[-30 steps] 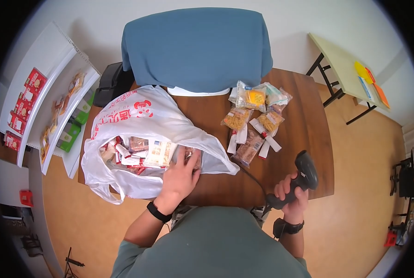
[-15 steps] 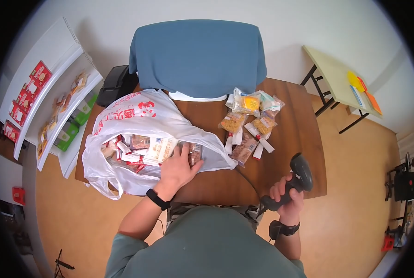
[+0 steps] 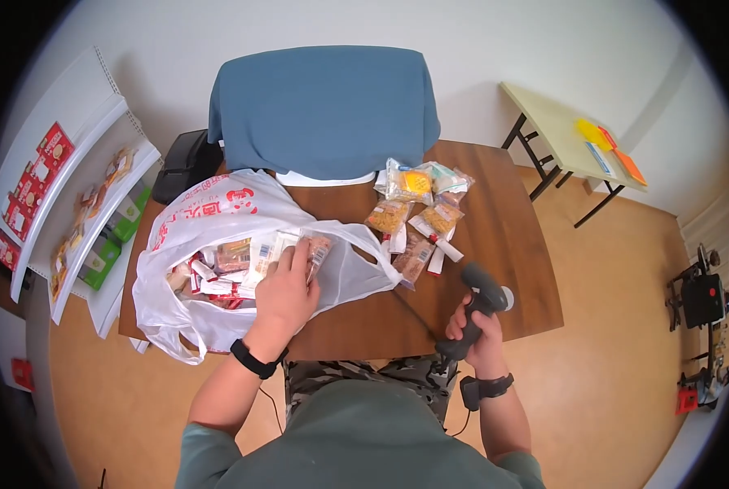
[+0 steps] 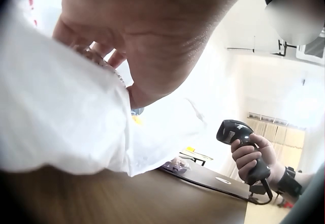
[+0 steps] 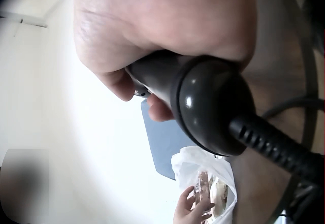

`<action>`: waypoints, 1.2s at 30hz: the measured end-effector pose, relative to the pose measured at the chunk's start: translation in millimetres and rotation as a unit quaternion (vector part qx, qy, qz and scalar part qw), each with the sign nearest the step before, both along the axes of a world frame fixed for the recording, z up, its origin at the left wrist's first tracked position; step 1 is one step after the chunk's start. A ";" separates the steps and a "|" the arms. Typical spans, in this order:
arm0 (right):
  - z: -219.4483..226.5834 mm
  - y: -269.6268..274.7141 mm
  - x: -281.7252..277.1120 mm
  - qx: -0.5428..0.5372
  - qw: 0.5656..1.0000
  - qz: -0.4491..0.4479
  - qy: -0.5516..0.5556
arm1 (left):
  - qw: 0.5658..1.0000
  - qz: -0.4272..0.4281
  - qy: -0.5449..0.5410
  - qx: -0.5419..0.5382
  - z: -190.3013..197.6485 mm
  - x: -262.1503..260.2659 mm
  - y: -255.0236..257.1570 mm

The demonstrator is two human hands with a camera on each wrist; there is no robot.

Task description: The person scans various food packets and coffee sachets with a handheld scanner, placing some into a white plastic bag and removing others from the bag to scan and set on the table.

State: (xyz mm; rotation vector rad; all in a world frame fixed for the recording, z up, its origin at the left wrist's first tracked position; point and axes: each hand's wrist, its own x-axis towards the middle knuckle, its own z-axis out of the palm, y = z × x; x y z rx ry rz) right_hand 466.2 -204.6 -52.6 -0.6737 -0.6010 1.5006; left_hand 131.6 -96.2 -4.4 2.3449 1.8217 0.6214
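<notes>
My left hand (image 3: 287,292) is in the mouth of the white plastic bag (image 3: 218,213), fingers on one side and thumb on the other of a clear packet of reddish-brown food (image 3: 320,249). The packet stands tilted in that grip, and in the right wrist view the packet (image 5: 201,184) shows between the fingers. More packets and red-and-white wrappers (image 3: 213,281) fill the bag on the left. Over the front right of the table my right hand (image 3: 485,341) grips a dark grey barcode scanner (image 3: 474,308) by its handle, its head pointing up; a cable (image 5: 274,145) leaves the handle's bottom.
Several packed snacks (image 3: 413,208) lie piled on the brown table (image 3: 511,236) right of the bag. A blue cloth (image 3: 323,110) covers something at the back, beside a black device (image 3: 187,167). Shelves of goods (image 3: 79,187) stand left, a side table (image 3: 564,134) right.
The left fingers have closed round the packet, which has come up tilted from lying in the bag. The scanner stays in the right hand, turned a little. The head view has shifted.
</notes>
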 end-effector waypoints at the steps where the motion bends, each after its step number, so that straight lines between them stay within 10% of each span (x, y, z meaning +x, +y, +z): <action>1: -2.3 2.1 0.6 0.000 1.000 0.002 0.002 | 1.000 0.002 0.002 0.000 -5.6 -4.4 0.2; 4: -8.9 9.2 5.4 -0.015 0.996 0.011 0.091 | 0.968 -0.032 0.165 0.184 -28.2 -14.7 0.6; 11: -23.9 13.8 9.8 -0.020 0.976 0.012 0.215 | 0.972 -0.203 0.002 0.117 -6.2 14.7 -33.2; 16: -3.1 3.1 -3.6 -0.028 0.979 -0.020 0.201 | 0.884 -0.434 -0.173 -0.031 -14.6 75.2 -45.5; 20: 2.9 -7.3 -7.0 -0.010 0.977 0.018 0.212 | 0.885 -0.406 -0.229 0.010 -39.9 129.0 -14.8; 26: 10.9 -30.4 -10.7 -0.018 0.984 0.033 0.176 | 0.986 -0.164 -0.007 0.013 -54.1 160.0 13.6; 36: 8.9 -32.2 -21.4 -0.097 0.995 -0.002 0.032 | 0.981 -0.184 -0.044 -0.037 -32.1 146.3 6.6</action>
